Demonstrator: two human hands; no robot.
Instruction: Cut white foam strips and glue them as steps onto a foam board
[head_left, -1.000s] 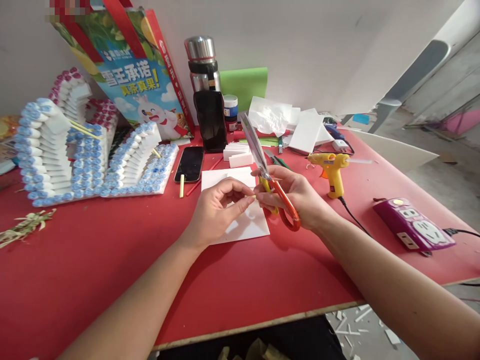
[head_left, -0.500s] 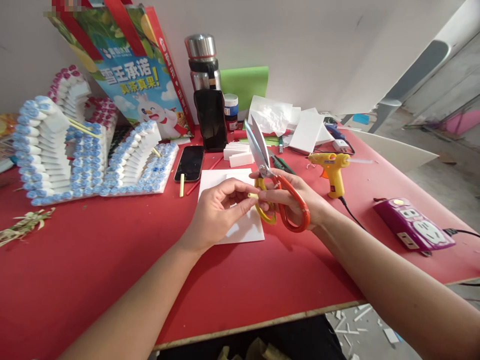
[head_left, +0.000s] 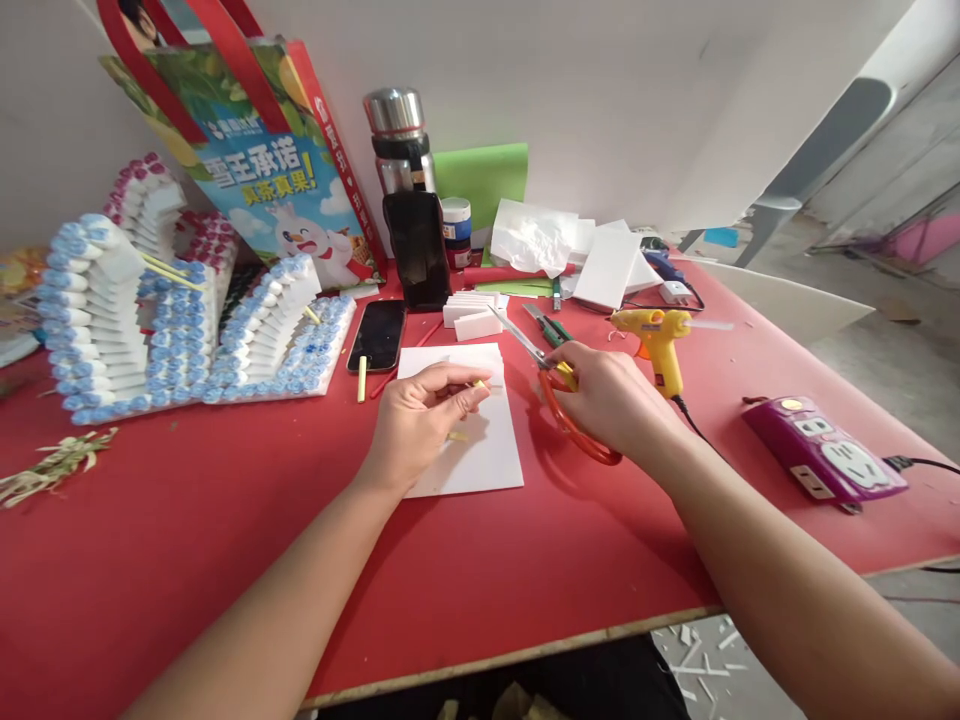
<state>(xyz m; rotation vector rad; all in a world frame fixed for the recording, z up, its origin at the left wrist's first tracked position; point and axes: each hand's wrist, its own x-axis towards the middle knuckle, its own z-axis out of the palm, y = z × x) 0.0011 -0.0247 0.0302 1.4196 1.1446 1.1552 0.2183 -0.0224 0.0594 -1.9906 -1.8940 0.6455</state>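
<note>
My left hand (head_left: 420, 415) pinches a small yellow stick piece (head_left: 480, 384) over a white foam sheet (head_left: 469, 440) lying on the red table (head_left: 187, 530). Another tiny yellow bit (head_left: 456, 436) lies on the sheet just below my fingers. My right hand (head_left: 607, 395) grips the orange-handled scissors (head_left: 559, 395), laid low over the table to the right of the sheet, blades pointing back-left.
A yellow glue gun (head_left: 656, 335) stands right of my right hand, a purple power strip (head_left: 825, 455) further right. A phone (head_left: 379, 335), a yellow stick (head_left: 361, 378), white foam blocks (head_left: 472, 312), a flask (head_left: 401, 140), a printed bag (head_left: 277, 180) and a blue-and-white stepped model (head_left: 172, 320) fill the back and left.
My right hand has lowered the scissors from upright down toward the table and moved right. The left hand has dropped onto the white sheet with the yellow piece; a cut bit now lies there.
</note>
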